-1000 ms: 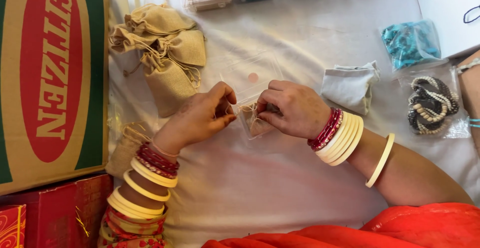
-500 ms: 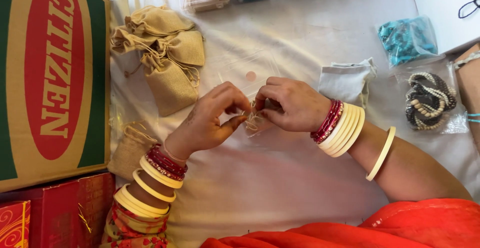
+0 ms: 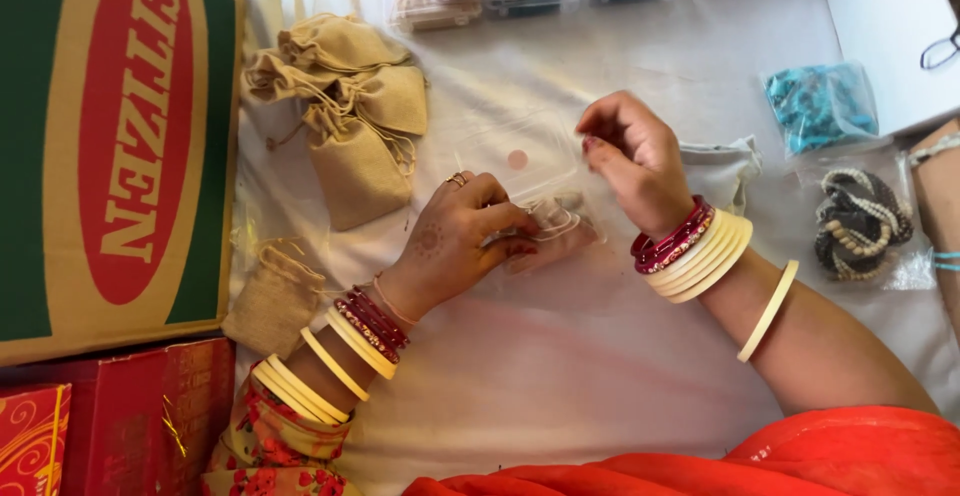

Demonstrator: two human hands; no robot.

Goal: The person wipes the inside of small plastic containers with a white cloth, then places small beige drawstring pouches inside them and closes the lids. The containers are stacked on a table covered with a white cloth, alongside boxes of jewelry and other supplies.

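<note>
While the left hand (image 3: 465, 236) pinches a clear pouch (image 3: 555, 224) of beads, the right hand's (image 3: 630, 156) fingers curl loosely.

Bright, even light with soft faint shadows; sharp focus, little blur throughout.

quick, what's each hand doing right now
left hand: closed on a small clear packet.
right hand: raised above the white cloth, fingers curled; holding anything cannot be told.
</note>
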